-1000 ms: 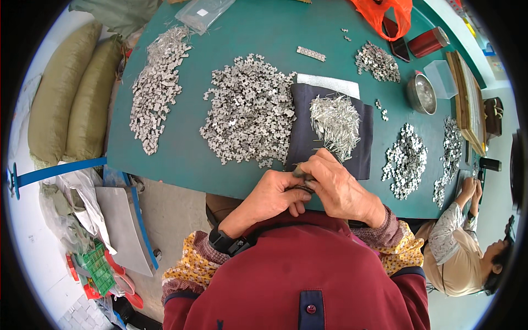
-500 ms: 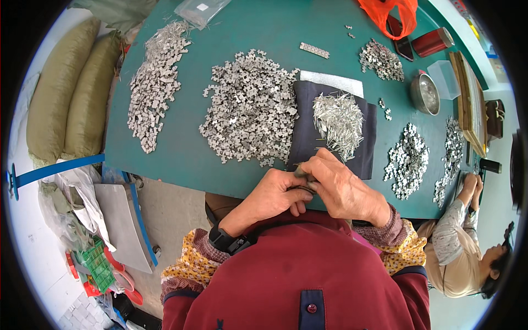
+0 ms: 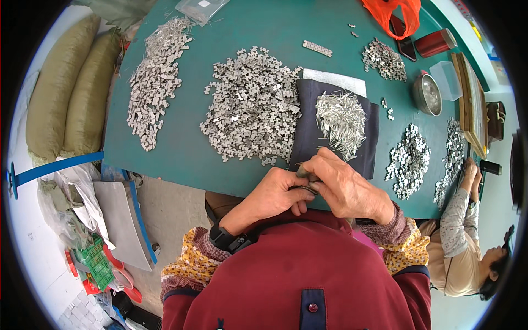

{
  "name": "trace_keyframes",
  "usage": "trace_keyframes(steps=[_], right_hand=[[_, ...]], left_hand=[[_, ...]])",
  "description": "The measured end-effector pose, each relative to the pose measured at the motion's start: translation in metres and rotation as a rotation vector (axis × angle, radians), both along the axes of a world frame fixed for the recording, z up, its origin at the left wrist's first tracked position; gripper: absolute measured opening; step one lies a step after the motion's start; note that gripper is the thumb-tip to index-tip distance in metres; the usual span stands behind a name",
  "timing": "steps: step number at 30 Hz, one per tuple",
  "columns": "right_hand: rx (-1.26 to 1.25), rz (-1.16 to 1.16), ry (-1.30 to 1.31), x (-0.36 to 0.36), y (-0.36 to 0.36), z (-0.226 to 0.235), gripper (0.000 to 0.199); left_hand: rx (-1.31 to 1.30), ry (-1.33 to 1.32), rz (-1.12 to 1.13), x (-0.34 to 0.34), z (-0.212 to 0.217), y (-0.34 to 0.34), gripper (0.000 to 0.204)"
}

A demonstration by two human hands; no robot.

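Observation:
Both hands meet just past the near edge of the green table (image 3: 181, 175), in front of my chest. My left hand (image 3: 279, 193) is closed, its thumb and fingers pinched round a small item I cannot make out. Fingertips of my right hand (image 3: 346, 190) press together against the same spot, and whatever they grip is hidden. Beyond them a dark cloth (image 3: 306, 129) carries a heap of thin metal pins (image 3: 341, 122). Left of the cloth lies a wide pile of small grey notched metal link pieces (image 3: 250, 107).
More link pieces (image 3: 157, 88) are heaped at the far left, and further piles (image 3: 408, 162) lie right. A metal bowl (image 3: 427, 94), red can (image 3: 435, 43), phone (image 3: 404, 41) and orange bag (image 3: 393, 14) stand at the far right. A co-worker (image 3: 465, 258) sits at the right.
My hands stay together in nearly the same place, with only slight finger movement. The view has shifted a little. At the right, the co-worker's hands have moved slightly farther up the picture.

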State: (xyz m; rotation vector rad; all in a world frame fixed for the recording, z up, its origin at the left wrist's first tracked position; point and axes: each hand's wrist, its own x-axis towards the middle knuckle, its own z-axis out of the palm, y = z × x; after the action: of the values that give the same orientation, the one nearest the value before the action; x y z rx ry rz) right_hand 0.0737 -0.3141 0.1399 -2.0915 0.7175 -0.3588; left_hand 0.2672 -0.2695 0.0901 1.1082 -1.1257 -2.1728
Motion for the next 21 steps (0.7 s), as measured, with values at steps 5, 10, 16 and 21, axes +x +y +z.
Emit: trace_keyframes(steps=[5,10,16,21], right_hand=[[-0.181,0.076,0.062,0.007,0.002,0.007,0.04],[-0.371,0.143,0.12,0.013,0.009,0.013,0.044],[-0.535,0.148,0.089,0.011,0.015,0.007,0.042],[-0.358,-0.065,-0.131,-0.003,0.035,-0.012,0.041]], left_hand=[[-0.034,-0.018,0.027,-0.003,0.003,-0.001,0.012],[-0.061,-0.064,-0.045,0.0,-0.001,0.0,0.012],[-0.027,0.068,0.057,-0.001,0.002,0.002,0.016],[-0.004,0.065,0.019,-0.002,0.013,0.002,0.035]])
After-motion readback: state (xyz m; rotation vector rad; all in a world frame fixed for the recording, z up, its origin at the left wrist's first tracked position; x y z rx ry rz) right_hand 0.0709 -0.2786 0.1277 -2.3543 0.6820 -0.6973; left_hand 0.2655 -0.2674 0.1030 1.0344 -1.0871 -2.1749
